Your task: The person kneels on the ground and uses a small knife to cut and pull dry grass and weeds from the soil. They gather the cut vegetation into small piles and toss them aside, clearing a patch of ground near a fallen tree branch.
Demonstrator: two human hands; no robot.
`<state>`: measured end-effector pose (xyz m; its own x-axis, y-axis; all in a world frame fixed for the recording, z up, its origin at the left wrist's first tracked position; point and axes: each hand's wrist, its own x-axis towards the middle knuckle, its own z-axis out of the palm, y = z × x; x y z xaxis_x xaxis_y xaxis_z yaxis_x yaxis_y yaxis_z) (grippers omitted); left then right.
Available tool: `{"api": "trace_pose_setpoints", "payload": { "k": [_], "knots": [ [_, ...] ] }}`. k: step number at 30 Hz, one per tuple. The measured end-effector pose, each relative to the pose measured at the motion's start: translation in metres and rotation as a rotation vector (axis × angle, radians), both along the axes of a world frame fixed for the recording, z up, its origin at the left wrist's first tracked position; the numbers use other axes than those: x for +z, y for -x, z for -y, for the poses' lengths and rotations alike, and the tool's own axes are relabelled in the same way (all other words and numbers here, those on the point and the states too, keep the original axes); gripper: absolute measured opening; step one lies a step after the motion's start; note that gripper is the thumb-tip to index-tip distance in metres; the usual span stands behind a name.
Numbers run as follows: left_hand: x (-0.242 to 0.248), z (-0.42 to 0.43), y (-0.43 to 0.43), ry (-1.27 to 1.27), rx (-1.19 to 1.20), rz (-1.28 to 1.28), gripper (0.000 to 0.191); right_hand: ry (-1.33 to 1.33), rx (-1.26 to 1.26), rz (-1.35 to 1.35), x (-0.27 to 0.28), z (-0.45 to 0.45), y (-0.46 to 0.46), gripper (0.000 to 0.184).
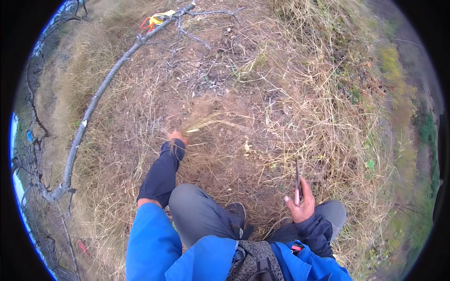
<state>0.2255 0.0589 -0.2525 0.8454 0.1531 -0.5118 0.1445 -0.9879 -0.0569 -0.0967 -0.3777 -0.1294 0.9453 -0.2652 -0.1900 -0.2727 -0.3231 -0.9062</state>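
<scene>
My left hand (178,136) reaches out over the ground, its fingers closed around a bunch of dry grass (207,123). The stems fan away to the right, and a pale cut-looking piece shows just beyond the fingers. My right hand (303,207) is low at the right, near my knee. In it is a slim hand tool (297,186) with a dark metal blade pointing away from me and a pinkish part at the grip. Seen nearly edge-on, its exact kind cannot be told. Flattened straw (274,158) lies between the two hands.
A bare grey branch (98,95) arches along the left side. Behind its upper end sits a yellow and red item (158,19). Tall dry grass (316,45) stands at upper right, beside a slope with green growth. My bent knees (193,207) and one shoe (237,212) are close below.
</scene>
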Motion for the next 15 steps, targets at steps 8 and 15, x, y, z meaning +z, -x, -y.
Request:
{"api": "trace_pose_setpoints", "payload": {
  "k": [8,15],
  "knots": [
    [0.065,-0.086,-0.049,-0.018,0.306,0.358,0.077,-0.384,-0.129,0.03,-0.004,0.01,-0.016,0.07],
    [0.087,0.026,-0.105,1.346,0.606,0.192,0.083,-0.557,-0.286,0.148,-0.015,0.034,-0.013,0.042]
  ]
}}
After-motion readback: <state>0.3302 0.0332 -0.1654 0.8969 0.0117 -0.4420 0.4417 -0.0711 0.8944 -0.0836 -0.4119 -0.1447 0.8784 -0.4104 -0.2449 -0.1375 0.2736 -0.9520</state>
